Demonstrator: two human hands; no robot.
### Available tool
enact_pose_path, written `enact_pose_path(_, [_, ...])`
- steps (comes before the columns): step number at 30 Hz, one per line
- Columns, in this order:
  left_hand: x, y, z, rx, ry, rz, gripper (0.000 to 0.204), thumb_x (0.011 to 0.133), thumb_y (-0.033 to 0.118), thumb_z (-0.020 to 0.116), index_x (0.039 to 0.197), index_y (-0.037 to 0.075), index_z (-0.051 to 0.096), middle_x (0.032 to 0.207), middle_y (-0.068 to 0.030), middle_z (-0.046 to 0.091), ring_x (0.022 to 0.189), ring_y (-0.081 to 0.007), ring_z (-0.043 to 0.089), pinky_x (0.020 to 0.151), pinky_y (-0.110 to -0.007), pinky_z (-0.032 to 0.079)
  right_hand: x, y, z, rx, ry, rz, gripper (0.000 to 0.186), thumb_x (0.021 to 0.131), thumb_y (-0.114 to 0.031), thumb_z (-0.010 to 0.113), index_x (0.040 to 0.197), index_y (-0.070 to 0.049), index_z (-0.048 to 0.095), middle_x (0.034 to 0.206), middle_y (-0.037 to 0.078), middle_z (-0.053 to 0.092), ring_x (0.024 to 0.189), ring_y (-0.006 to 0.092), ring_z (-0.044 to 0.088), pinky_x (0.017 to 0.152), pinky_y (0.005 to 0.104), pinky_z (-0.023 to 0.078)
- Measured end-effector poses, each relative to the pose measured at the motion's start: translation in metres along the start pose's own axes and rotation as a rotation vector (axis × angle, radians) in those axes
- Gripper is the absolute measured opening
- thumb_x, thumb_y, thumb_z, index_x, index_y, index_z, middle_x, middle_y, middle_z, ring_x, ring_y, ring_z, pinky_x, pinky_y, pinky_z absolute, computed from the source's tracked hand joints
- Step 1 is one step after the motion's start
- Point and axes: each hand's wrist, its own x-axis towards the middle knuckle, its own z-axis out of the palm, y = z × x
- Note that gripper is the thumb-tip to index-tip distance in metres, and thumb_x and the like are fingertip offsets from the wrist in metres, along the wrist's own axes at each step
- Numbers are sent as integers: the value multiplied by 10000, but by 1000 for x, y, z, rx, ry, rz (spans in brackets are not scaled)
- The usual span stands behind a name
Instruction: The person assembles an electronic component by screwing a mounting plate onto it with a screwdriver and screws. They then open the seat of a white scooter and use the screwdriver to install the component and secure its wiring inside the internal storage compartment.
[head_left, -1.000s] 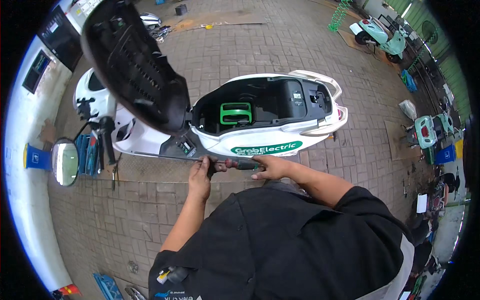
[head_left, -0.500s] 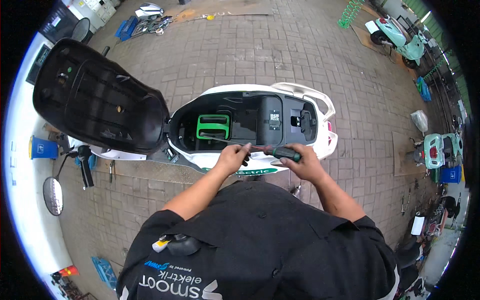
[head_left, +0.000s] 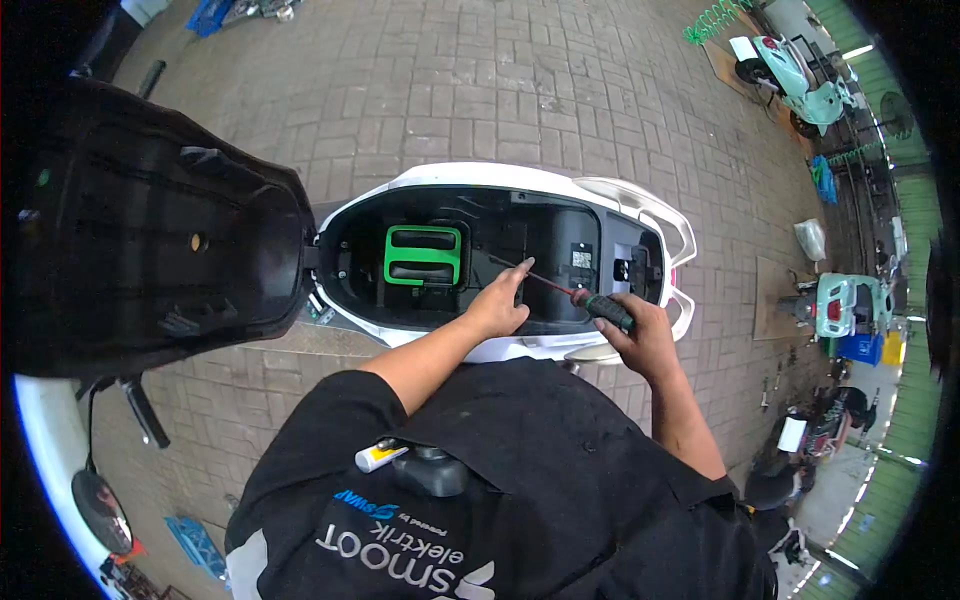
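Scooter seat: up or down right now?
Up. The black seat is swung open to the left, underside facing the camera, so the under-seat compartment lies exposed with the green-handled battery visible inside.

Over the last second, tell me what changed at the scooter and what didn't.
Both hands rose from the scooter's side panel into the open under-seat compartment. The right hand keeps hold of the screwdriver, now angled with its tip inside the compartment; the left hand now steadies its shaft. The head also swung over the scooter. Unchanged: the seat stays raised, and the green-handled battery sits in place.
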Motion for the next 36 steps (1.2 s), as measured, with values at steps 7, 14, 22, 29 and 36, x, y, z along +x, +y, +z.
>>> enact_pose_path(7, [-6,-23,12,20,47,38,873,787,151,651,1518,87,178,1357,-278,444,1157,-476,537,955,-496,488,21,-27,23,-160,-53,45,400,803,-314,755,1058,-24,649,901,180,690,847,375,674,734,427,527])
enact_pose_path(14, [6,-37,11,22,99,92,839,843,142,606,1532,98,129,1389,-317,399,1202,-487,497,995,-497,459,28,-28,25,-188,-29,-13,401,806,-311,752,1079,-42,631,909,173,692,842,363,679,726,430,534])
enact_pose_path(22, [7,-34,8,-8,46,79,809,857,115,580,1533,83,137,1415,-318,375,1257,-489,451,1041,-485,427,33,-22,22,-218,-54,-31,397,803,-318,752,1068,-48,631,889,161,693,820,355,681,712,426,535])
enact_pose_path(29, [8,-33,12,46,93,138,824,861,143,588,1535,102,115,1381,-320,409,1137,-484,549,951,-486,495,32,-21,19,-235,-70,-29,400,805,-320,749,1069,-43,631,896,163,693,827,353,682,721,429,535])
enact_pose_path(36, [7,-32,12,37,94,124,826,863,156,602,1534,100,123,1389,-323,404,1160,-483,537,979,-484,477,34,-23,18,-234,-84,-24,399,809,-310,744,1077,-37,630,915,171,694,842,355,681,727,425,536])
